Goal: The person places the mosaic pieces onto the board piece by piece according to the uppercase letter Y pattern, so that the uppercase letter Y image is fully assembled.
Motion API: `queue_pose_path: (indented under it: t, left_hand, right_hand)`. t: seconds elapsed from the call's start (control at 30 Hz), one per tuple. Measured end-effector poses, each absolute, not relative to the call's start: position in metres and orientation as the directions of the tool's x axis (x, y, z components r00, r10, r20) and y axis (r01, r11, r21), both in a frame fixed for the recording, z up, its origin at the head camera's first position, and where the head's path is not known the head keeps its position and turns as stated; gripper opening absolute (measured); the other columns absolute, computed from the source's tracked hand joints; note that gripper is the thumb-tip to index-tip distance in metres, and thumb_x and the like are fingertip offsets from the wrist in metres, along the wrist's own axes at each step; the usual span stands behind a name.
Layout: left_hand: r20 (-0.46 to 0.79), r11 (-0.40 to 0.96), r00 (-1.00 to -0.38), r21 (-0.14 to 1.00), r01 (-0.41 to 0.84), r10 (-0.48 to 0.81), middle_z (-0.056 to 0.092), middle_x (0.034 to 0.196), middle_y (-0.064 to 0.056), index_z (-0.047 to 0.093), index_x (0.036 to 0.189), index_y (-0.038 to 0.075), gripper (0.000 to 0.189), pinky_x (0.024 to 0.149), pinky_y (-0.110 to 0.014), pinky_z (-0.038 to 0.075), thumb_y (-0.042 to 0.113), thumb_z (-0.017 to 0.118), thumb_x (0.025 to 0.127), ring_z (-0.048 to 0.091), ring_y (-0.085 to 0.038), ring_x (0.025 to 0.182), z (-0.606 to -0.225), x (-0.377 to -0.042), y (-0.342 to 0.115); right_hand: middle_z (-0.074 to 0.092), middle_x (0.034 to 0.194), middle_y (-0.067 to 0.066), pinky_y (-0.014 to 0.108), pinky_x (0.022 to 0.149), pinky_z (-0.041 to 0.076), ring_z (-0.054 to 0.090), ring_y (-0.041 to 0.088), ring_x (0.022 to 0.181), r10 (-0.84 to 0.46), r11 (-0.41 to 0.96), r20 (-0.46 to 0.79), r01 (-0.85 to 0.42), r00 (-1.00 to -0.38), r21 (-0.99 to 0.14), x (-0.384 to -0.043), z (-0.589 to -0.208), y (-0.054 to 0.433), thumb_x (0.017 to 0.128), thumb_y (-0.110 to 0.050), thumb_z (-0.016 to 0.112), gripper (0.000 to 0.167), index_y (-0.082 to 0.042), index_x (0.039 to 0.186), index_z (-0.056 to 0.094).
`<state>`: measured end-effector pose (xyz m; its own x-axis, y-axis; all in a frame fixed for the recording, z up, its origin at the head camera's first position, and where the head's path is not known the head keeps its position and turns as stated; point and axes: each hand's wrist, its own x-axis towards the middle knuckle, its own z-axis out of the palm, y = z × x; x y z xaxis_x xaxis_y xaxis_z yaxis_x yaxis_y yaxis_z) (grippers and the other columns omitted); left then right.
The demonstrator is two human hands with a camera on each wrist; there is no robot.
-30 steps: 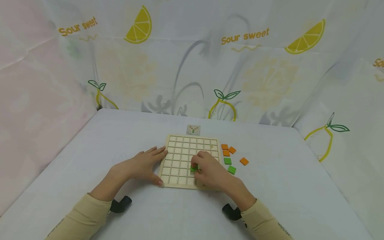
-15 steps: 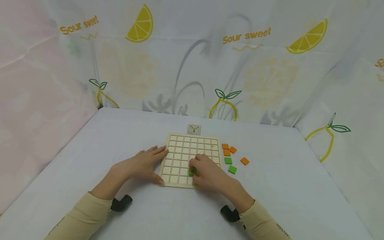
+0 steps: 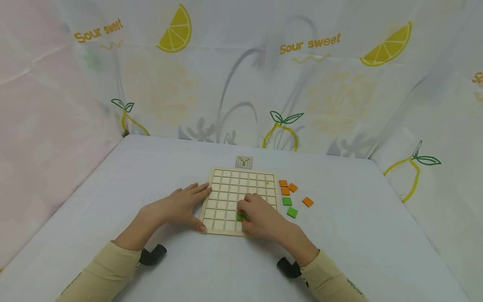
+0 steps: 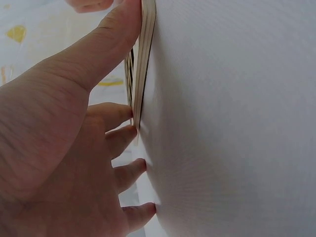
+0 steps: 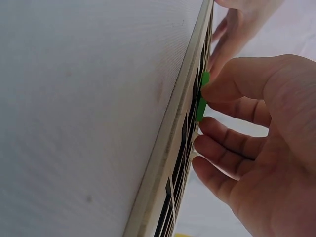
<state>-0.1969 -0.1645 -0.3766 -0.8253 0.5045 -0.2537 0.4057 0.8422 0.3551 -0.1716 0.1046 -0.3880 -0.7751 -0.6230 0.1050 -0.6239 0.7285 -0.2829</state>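
Observation:
A pale wooden board [image 3: 222,205] with a grid of square cells lies on the white table. My left hand [image 3: 177,208] rests at its left edge with fingers spread, the thumb [image 4: 111,42] against the near corner. Over the board's near middle part, my right hand [image 3: 262,216] pinches a green square tile [image 5: 203,96] with curled fingers. In the head view the hand partly covers this tile. The right wrist view has the tile at the board's surface, thumb on it, the other fingers touching the board close by.
Right of the board lie two more green tiles [image 3: 292,212] and several orange tiles [image 3: 307,201]. A small printed grid card [image 3: 244,162] lies behind the board. Black curved tubes [image 3: 153,255] show beside both wrists. A patterned cloth [image 3: 234,75] hangs behind the table.
My right hand has brought the green tile slightly nearer and to the left, then stays almost still for the last half second. The left hand keeps its place on the board's edge.

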Motion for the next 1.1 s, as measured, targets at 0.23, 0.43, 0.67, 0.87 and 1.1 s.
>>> queue_pose_path:
  t: [0.23,0.43,0.67,0.87,1.1]
  left_hand:
    - [-0.246,0.839,-0.826,0.359,0.408,0.507,0.018,0.167,-0.01,0.024,0.159,0.011,0.118,0.116,-0.07,0.018,0.063,0.081,0.069,0.014,-0.042,0.154,-0.3779,-0.1983,-0.1648]
    - [-0.247,0.842,-0.828,0.357,0.404,0.502,0.019,0.167,-0.01,0.024,0.159,0.011,0.118,0.116,-0.071,0.018,0.063,0.081,0.068,0.015,-0.041,0.154,-0.3796,-0.1996,-0.165]
    - [-0.244,0.84,-0.828,0.356,0.408,0.505,0.017,0.168,-0.01,0.024,0.159,0.011,0.119,0.116,-0.071,0.018,0.063,0.081,0.068,0.014,-0.042,0.154,-0.3806,-0.1996,-0.1658]
    - [-0.242,0.837,-0.826,0.362,0.41,0.509,0.018,0.167,-0.011,0.025,0.158,0.01,0.119,0.115,-0.071,0.018,0.062,0.082,0.068,0.014,-0.043,0.153,-0.3803,-0.1993,-0.1655]
    - [-0.248,0.839,-0.826,0.366,0.403,0.505,0.018,0.167,-0.011,0.025,0.158,0.01,0.118,0.116,-0.071,0.017,0.061,0.082,0.069,0.014,-0.043,0.153,-0.3778,-0.1975,-0.165]
  right_hand:
    - [0.052,0.089,-0.005,0.025,0.074,0.041,0.044,0.011,0.085,-0.635,0.723,0.109,-0.638,-0.765,-0.265,-0.1721,-0.3874,0.105,0.082,-0.006,0.067,0.016,-0.018,0.091,0.062]
    - [0.052,0.09,-0.005,0.024,0.074,0.041,0.044,0.011,0.085,-0.635,0.727,0.109,-0.639,-0.765,-0.253,-0.1722,-0.3876,0.1047,0.085,-0.008,0.068,0.014,-0.018,0.093,0.063]
    - [0.051,0.09,-0.005,0.024,0.074,0.042,0.044,0.011,0.085,-0.635,0.728,0.113,-0.641,-0.764,-0.244,-0.1721,-0.3869,0.1044,0.085,-0.006,0.066,0.014,-0.017,0.093,0.063]
    - [0.05,0.089,-0.006,0.024,0.074,0.042,0.044,0.011,0.085,-0.635,0.732,0.102,-0.639,-0.765,-0.235,-0.1723,-0.3866,0.1046,0.085,-0.004,0.066,0.015,-0.017,0.093,0.064]
    - [0.05,0.091,-0.006,0.025,0.076,0.043,0.045,0.012,0.087,-0.626,0.741,0.078,-0.624,-0.776,-0.248,-0.173,-0.3866,0.1052,0.083,-0.003,0.064,0.019,-0.017,0.096,0.065]
